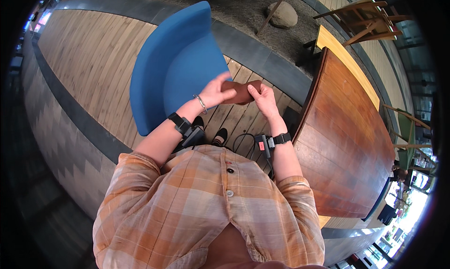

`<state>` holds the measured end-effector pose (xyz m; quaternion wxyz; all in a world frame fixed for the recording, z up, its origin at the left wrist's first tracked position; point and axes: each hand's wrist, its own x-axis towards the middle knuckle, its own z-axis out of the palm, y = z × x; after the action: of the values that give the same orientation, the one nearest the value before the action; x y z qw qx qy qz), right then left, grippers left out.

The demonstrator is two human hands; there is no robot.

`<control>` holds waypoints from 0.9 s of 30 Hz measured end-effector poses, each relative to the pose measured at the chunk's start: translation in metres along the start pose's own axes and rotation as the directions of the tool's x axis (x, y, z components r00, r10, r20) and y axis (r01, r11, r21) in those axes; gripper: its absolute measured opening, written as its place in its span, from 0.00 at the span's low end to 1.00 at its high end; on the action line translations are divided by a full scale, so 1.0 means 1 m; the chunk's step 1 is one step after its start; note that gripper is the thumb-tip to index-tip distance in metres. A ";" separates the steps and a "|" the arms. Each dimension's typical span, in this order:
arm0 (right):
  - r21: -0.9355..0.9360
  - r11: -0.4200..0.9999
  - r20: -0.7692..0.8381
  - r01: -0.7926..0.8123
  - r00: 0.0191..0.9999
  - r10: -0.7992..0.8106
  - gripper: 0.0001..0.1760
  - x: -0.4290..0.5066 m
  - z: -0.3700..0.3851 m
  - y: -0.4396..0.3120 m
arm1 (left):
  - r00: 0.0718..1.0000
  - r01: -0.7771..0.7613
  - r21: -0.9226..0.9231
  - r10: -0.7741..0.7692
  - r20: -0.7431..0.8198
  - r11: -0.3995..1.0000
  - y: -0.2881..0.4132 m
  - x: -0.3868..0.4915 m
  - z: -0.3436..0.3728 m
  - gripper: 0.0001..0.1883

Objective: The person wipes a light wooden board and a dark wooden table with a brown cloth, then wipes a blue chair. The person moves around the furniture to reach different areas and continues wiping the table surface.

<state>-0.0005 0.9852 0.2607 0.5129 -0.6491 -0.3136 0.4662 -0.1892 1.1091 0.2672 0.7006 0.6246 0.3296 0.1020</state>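
A small brown piece of folded material (242,92), probably cloth or soft leather, stretches between my two hands in front of my body. My right hand (264,99) pinches its right end, the thumb on the near face and the fingers behind. At the other end is my left hand (215,93), its thumb across the near face and its index finger extended, slightly blurred. A metal bangle (200,103) circles my left wrist. Just beyond and left of the hands stands a blue upholstered chair (190,63), its seat partly behind my left hand.
A wooden table (346,142) is close on my right, beside a yellow wooden bench (348,65). Plank flooring (235,123) lies below, bordered by dark stone edging (260,49). Beyond are gravel, a boulder (283,15) and a folding wooden chair (365,19). A black cable (242,134) hangs near my right forearm.
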 end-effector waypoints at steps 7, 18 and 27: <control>-0.106 0.993 0.041 -0.043 0.998 0.048 0.18 0.006 -0.001 0.027 | 0.959 -0.081 0.753 0.257 -0.120 0.653 -0.025 -0.010 0.017 0.21; 0.480 0.650 0.450 -0.589 0.801 0.394 0.39 -0.010 0.094 0.074 | 0.999 -0.038 0.432 0.042 0.000 0.901 -0.067 -0.039 0.006 0.12; 0.208 0.801 0.132 -0.562 0.827 0.546 0.20 0.045 0.159 0.137 | 0.663 0.450 0.754 0.387 -0.641 0.478 -0.092 -0.120 -0.191 0.41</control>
<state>-0.1410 1.0470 0.1105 0.4176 -0.6306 -0.0688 0.6505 -0.4174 1.1788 0.2203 0.0776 0.7809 0.6014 0.1500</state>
